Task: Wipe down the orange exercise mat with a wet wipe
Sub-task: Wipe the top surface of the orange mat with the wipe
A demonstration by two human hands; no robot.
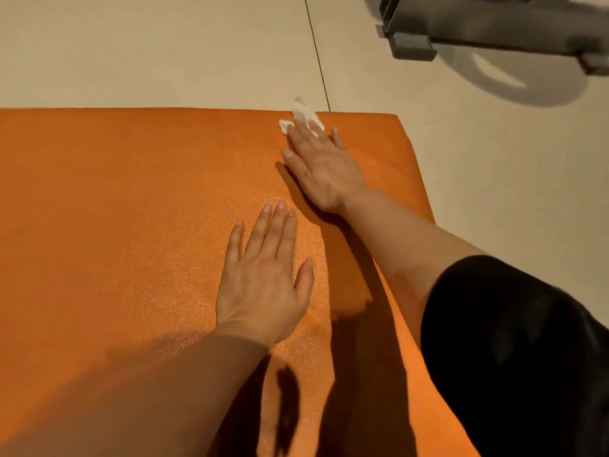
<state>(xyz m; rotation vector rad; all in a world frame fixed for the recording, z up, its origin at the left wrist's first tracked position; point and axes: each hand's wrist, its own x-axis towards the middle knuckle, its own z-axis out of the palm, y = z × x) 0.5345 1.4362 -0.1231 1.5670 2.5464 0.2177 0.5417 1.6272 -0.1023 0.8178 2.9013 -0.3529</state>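
My right hand (324,166) presses the limp wipe (301,115) flat-fingered at the soft mat's (131,192) far edge; my left hand (263,275) rests flat.

Floor (164,51) was laid in large pale beige tiles with a smooth, matt finish. One dark grout line (317,51) ran from the top edge down the frame, slightly slanted. At the upper right stood a grey metal frame (494,31), blurred, with a block-shaped foot (412,47) resting on the tile. A curved shadow (514,80) lay on the floor beneath it. Lighting was warm and came from above
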